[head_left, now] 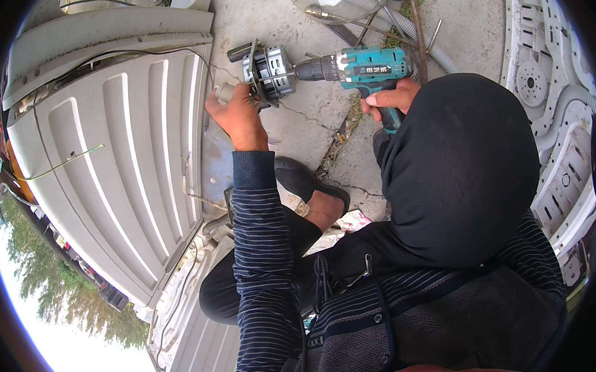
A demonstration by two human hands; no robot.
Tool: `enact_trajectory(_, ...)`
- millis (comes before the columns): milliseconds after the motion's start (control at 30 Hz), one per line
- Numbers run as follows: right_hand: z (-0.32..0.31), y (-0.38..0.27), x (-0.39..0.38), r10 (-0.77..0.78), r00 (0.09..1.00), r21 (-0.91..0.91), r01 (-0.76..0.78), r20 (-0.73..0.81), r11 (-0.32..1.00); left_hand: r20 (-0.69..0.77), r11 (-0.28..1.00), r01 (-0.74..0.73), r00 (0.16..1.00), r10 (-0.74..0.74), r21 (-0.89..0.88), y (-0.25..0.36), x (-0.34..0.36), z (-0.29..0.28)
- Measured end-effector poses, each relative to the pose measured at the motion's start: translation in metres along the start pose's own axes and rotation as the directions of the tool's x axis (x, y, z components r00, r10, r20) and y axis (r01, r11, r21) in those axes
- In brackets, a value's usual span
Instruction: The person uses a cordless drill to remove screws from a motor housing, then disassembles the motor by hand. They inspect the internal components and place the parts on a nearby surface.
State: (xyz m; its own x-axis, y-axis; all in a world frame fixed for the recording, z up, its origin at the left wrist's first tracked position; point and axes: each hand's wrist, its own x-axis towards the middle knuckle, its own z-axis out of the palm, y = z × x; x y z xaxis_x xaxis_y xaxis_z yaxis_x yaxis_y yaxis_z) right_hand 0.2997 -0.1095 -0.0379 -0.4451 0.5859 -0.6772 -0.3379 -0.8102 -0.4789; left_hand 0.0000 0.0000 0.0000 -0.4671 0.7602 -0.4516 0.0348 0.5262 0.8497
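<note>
My right hand (394,99) is wrapped round the grip of a teal and black cordless drill (372,63), which points to the left. Its black chuck faces a silver electric motor (277,70), and the bit meets the motor's side or ends very close to it. My left hand (238,119) steadies the motor from its left end, fingers closed round a pale, pulley-like cylinder (226,91) there. A dark cylindrical part (239,52) sticks out at the motor's upper left. My palm hides some of the motor's underside.
A large pale ribbed panel (117,160) stands close on the left, a thin cable along its top. Grey corrugated hose (404,23) and metal rods lie beyond the drill. White perforated metal parts (539,82) line the right. Cracked concrete (309,129) lies underneath, near my shoe (304,179).
</note>
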Motion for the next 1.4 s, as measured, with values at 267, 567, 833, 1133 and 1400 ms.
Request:
enact_trajectory(267,0.006,0.006,0.001,-0.056,0.996,0.099,0.062,-0.062,0.993,-0.016,1.0,0.01,1.0,-0.01,0.003,-0.002,-0.004,-0.001)
enact_trajectory(567,0.016,-0.02,0.008,-0.044,0.996,0.046,0.048,-0.082,0.998,0.078,0.981,0.157,0.986,-0.148,-0.114,0.006,-0.001,-0.016)
enact_trajectory(833,0.023,-0.027,-0.005,0.061,0.998,0.119,-0.06,-0.003,0.991,-0.062,0.944,0.039,0.996,-0.063,-0.326,-0.007,0.018,-0.032)
enact_trajectory(1133,0.016,-0.023,0.002,0.163,0.986,0.111,-0.164,0.021,0.98,-0.076,0.934,0.035,0.995,-0.067,-0.356,-0.005,0.013,-0.02)
enact_trajectory(1400,0.02,-0.03,0.003,0.148,0.989,0.061,-0.147,-0.016,0.987,-0.089,0.929,-0.014,0.996,-0.02,-0.37,-0.001,0.008,-0.017)
